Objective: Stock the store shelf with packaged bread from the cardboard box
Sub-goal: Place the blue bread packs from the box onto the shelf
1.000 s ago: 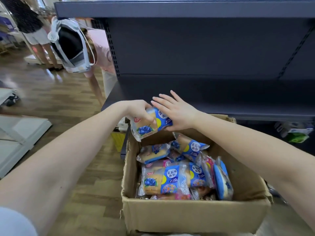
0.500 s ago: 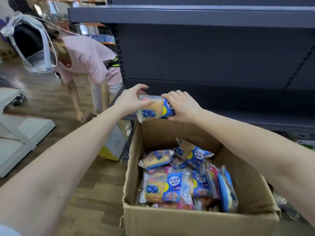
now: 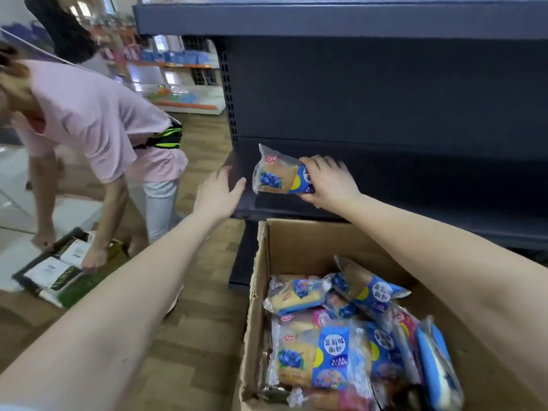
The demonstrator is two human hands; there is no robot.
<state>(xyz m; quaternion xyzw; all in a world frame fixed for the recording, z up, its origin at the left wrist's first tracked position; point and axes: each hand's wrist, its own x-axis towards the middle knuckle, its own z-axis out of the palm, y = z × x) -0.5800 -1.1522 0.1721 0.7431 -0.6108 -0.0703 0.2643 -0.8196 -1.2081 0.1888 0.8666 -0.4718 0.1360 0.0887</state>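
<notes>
My right hand (image 3: 330, 180) grips a blue-and-clear bread packet (image 3: 277, 173) by its right end, holding it over the left part of the dark shelf board (image 3: 415, 200). Whether the packet touches the board I cannot tell. My left hand (image 3: 218, 194) hovers just left of the packet with fingers spread, holding nothing. Below stands the cardboard box (image 3: 255, 292), holding several more bread packets (image 3: 329, 357) in blue and pink wrappers.
A person in a pink shirt (image 3: 98, 120) bends over at the left, handling flat packages (image 3: 53, 271) on the wooden floor. A second dark shelf (image 3: 326, 19) spans the top. Other store shelving stands in the far background.
My left hand has let go of the bread packet and drawn off to the left. My right hand has carried the packet up and onto the shelf level.
</notes>
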